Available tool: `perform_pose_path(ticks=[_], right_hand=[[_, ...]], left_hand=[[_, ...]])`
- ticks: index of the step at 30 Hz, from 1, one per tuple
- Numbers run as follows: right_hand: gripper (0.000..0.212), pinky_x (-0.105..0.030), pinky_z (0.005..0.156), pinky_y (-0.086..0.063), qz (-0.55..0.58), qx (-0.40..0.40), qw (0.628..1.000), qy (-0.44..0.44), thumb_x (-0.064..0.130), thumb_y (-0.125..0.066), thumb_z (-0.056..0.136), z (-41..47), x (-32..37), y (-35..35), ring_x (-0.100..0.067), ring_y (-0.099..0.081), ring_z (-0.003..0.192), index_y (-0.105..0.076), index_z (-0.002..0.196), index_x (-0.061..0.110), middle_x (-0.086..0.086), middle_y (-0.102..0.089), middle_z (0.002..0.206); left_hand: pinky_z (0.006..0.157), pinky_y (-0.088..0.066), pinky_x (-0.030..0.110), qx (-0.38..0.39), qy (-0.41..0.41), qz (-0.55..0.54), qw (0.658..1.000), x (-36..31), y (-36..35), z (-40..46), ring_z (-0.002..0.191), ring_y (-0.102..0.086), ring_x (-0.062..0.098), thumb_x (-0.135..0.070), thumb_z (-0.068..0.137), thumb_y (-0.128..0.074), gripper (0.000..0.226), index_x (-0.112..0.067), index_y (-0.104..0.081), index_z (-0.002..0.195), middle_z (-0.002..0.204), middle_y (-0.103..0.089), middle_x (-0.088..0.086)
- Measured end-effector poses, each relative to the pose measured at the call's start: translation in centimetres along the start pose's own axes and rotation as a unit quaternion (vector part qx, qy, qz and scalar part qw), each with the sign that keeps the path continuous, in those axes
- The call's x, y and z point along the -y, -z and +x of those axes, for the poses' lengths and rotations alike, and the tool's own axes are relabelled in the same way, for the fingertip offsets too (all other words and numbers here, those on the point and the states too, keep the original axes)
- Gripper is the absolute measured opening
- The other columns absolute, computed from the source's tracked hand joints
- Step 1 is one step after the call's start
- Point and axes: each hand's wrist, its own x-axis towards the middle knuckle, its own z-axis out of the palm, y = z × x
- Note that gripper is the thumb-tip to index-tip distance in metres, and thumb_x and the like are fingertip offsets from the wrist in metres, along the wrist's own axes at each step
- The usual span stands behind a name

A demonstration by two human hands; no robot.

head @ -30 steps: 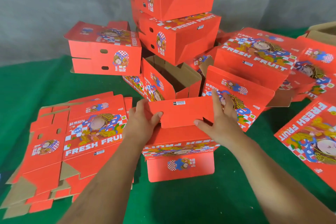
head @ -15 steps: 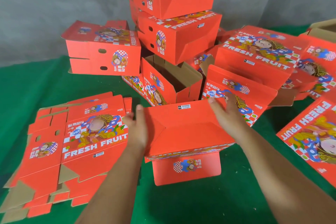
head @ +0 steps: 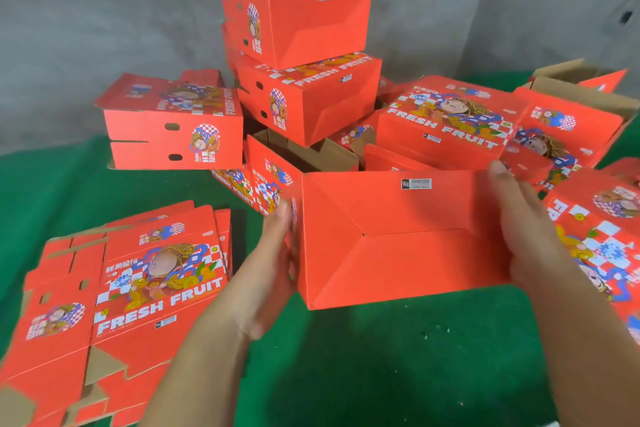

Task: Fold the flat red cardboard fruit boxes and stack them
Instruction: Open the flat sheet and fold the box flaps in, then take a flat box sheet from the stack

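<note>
A folded red fruit box (head: 391,236) is lifted in front of me, its closed bottom with interlocked flaps and a small barcode label facing the camera. My left hand (head: 273,267) lies flat against the box's left side, fingers straight. On the box's right side my right hand (head: 523,229) does the same, fingers extended upward along the edge. A pile of flat unfolded red boxes (head: 138,288) lies on the green surface at the left. Folded boxes stand stacked at the back centre (head: 304,55).
More folded red boxes surround the space: one at back left (head: 173,128), an open one (head: 304,156) behind the held box, several at the right (head: 450,121). Green cloth (head: 381,374) covers the surface. A grey wall (head: 104,10) stands behind.
The bottom flaps were pressed closed, then the box was raised and tipped so its closed bottom faces me. Both hands moved from the top flaps to the box's sides.
</note>
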Motion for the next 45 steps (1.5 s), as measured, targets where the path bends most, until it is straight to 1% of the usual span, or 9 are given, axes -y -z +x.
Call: perform_pose_path(ticks=[4,14,17,20,23,26,38,41,45], right_hand=[[0.04,-0.037,0.084,-0.049,0.007,-0.059,0.995,0.085,0.08,-0.064,0.071,0.5,1.6,1.3,-0.002,-0.062,0.083,-0.063,0.09,0.044,0.021,-0.066,0.086],[0.039,-0.023,0.092,-0.043,0.063,-0.077,0.908,0.407,0.028,-0.064,0.086,0.8,1.8,0.7,-0.005,-0.05,0.102,-0.039,0.116,0.028,0.013,-0.049,0.11],[0.044,-0.024,0.089,-0.039,0.019,-0.155,0.88,0.448,0.026,-0.067,0.088,3.6,3.2,1.4,-0.011,-0.046,0.097,-0.039,0.122,0.029,0.004,-0.044,0.106],[0.047,-0.041,0.078,-0.045,-0.149,-0.226,0.888,0.371,0.026,-0.064,0.091,8.2,6.1,1.8,-0.029,-0.057,0.085,-0.042,0.132,0.023,-0.003,-0.057,0.087],[0.07,-0.043,0.083,-0.051,-0.219,-0.104,0.95,0.199,0.02,-0.064,0.092,10.2,6.9,-0.2,-0.034,-0.069,0.098,-0.028,0.152,0.02,-0.004,-0.071,0.1],[0.072,-0.045,0.09,-0.055,-0.222,0.005,0.96,0.171,0.029,-0.068,0.093,8.2,4.7,-3.1,-0.029,-0.067,0.104,-0.028,0.153,0.032,-0.002,-0.064,0.124],[0.052,-0.024,0.081,-0.055,-0.115,0.13,0.974,0.148,0.049,-0.057,0.078,1.4,-0.9,-9.9,0.002,-0.066,0.101,-0.042,0.124,0.066,0.029,-0.06,0.119],[0.055,-0.031,0.088,-0.055,-0.126,0.181,0.964,0.152,0.046,-0.054,0.079,-0.3,-1.9,-11.6,0.003,-0.066,0.099,-0.041,0.129,0.063,0.035,-0.059,0.119],[0.056,-0.017,0.068,-0.047,-0.133,0.232,0.954,0.131,0.026,-0.056,0.089,-1.6,-3.8,-14.3,0.003,-0.064,0.083,-0.044,0.14,0.044,0.019,-0.062,0.124]], left_hand=[[0.112,-0.045,0.03,0.068,-0.038,0.145,0.986,-1.9,-1.6,-0.6,0.135,-0.052,-0.004,-0.059,0.067,-0.089,0.122,-0.057,-0.006,0.157,0.16,-0.038,-0.024],[0.118,-0.037,0.03,0.015,-0.245,0.221,0.944,-5.5,-2.7,1.8,0.14,-0.049,0.005,-0.006,0.096,-0.07,0.081,-0.023,-0.023,0.16,0.149,-0.054,-0.016],[0.116,-0.036,0.026,-0.031,-0.329,0.376,0.866,-7.4,-3.7,4.6,0.145,-0.041,0.002,-0.021,0.097,-0.064,0.083,-0.03,-0.014,0.163,0.16,-0.041,-0.016],[0.088,-0.052,0.038,-0.137,-0.201,0.544,0.803,-10.2,-4.2,10.4,0.112,-0.067,0.026,-0.026,0.1,-0.056,0.031,-0.026,-0.059,0.131,0.127,-0.069,0.003],[0.062,-0.053,0.031,-0.04,-0.061,0.43,0.9,-9.8,-4.4,13.6,0.066,-0.066,0.023,-0.008,0.099,-0.053,0.022,-0.002,-0.072,0.091,0.082,-0.077,0.015],[0.052,-0.048,0.025,0.013,-0.062,0.282,0.957,-7.6,-5.0,12.9,0.059,-0.06,0.016,-0.008,0.1,-0.053,0.018,-0.005,-0.069,0.094,0.074,-0.076,0.005],[0.081,-0.056,0.022,0.005,-0.024,0.066,0.998,-2.8,-7.7,9.2,0.089,-0.064,0.012,-0.019,0.108,-0.053,0.024,-0.015,-0.063,0.129,0.121,-0.071,0.005],[0.101,-0.054,0.041,-0.034,-0.03,0.025,0.999,-1.3,-6.7,8.8,0.099,-0.066,0.017,-0.013,0.107,-0.053,0.022,-0.013,-0.064,0.125,0.121,-0.072,0.012],[0.094,-0.056,0.037,-0.084,-0.004,0.0,0.996,1.7,-4.1,7.8,0.095,-0.071,0.012,-0.014,0.107,-0.051,0.021,-0.015,-0.065,0.123,0.115,-0.077,0.007]])
